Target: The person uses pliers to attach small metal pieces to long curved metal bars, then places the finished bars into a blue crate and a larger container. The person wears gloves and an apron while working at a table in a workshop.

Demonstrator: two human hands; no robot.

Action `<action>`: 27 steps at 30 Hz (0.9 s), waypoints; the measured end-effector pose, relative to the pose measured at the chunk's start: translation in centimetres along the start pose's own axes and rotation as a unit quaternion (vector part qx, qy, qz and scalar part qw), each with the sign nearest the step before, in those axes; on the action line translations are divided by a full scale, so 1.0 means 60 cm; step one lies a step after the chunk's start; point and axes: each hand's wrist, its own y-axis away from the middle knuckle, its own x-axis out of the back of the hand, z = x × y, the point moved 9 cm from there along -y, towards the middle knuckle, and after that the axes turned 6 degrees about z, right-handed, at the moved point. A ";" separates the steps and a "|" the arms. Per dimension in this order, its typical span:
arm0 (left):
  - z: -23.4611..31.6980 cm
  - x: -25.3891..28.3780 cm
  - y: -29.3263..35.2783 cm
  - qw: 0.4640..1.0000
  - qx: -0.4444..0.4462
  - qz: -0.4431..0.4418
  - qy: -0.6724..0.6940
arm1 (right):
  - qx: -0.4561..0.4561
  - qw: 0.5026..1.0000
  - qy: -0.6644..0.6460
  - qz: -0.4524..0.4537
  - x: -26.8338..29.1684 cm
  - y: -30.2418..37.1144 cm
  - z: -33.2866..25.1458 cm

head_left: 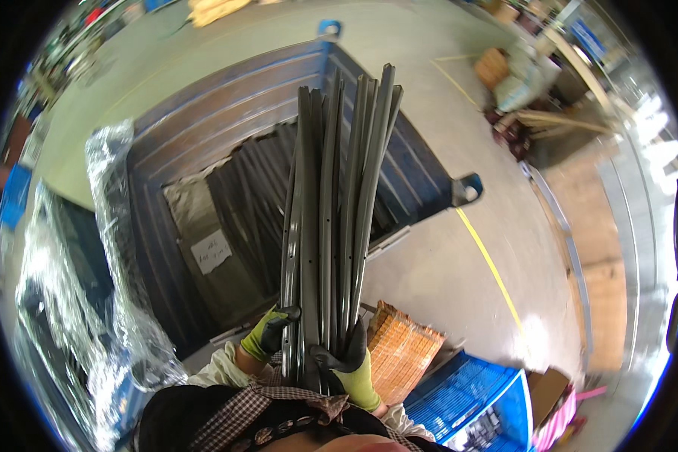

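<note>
- Head view: long, dark, glossy, narrow strips [307, 226] held as one bundle, far ends over the ribbed, blue-brown metal bin [233, 94].
- Green-and-black-gloved left hand [271, 332]: fingers wrapped against the bundle's left side.
- Green-and-black-gloved right hand [352, 367]: fingers curled around its right side.
- Blue, slatted plastic crate [444, 393]: near right hand.

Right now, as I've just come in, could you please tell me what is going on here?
A person holds a bundle of long dark strips with both gloved hands: the left hand on its left side, the right hand on its right. Its far end extends over a large metal bin, inside which more dark strips lie.
</note>
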 end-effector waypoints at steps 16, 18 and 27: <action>-0.140 -0.317 0.279 0.871 0.399 -0.281 -0.048 | -0.005 0.885 0.021 0.465 0.199 0.543 -0.094; -0.179 -0.418 0.411 0.814 0.401 -0.386 -0.170 | -0.006 0.843 0.015 0.537 0.204 0.655 -0.091; -0.511 -0.468 0.868 0.683 0.521 -0.445 -0.253 | -0.033 0.696 -0.038 0.716 0.237 1.224 -0.014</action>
